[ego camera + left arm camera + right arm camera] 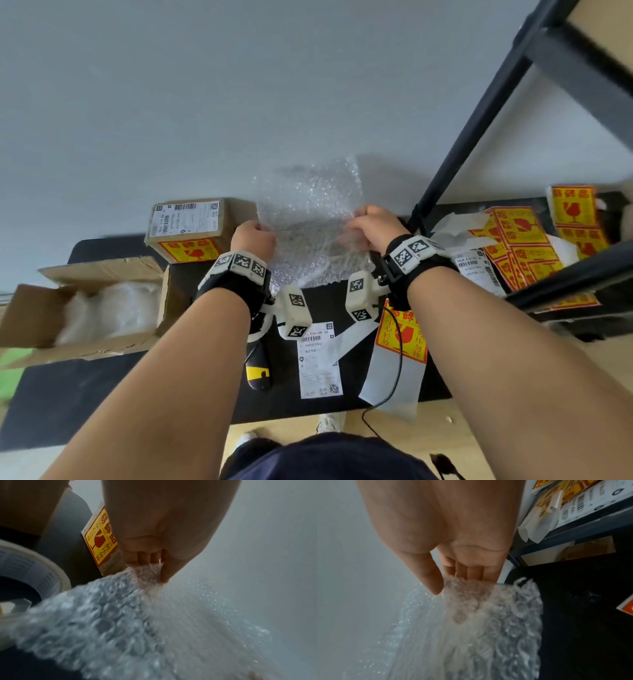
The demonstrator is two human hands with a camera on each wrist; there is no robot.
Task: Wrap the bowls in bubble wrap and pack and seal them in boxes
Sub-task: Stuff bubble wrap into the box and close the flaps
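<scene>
A clear sheet of bubble wrap [308,219] is held up in the air above the black table [102,387]. My left hand [252,236] grips its left edge, thumb and curled fingers pinching the wrap [149,574]. My right hand [371,224] grips the right edge in the same way, the wrap [471,595] bunched between thumb and fingers. An open cardboard box [85,308] at the left holds something wrapped in clear plastic. A sealed box [191,229] with a shipping label and a yellow fragile sticker stands behind it. No bare bowl shows.
A shipping label [318,359], a fragile sticker [402,335] and a black-and-yellow tool [258,370] lie on the table. Several yellow fragile stickers [520,240] are piled at the right. A black metal rack [479,120] rises at the right. A tape roll [34,577] sits by my left wrist.
</scene>
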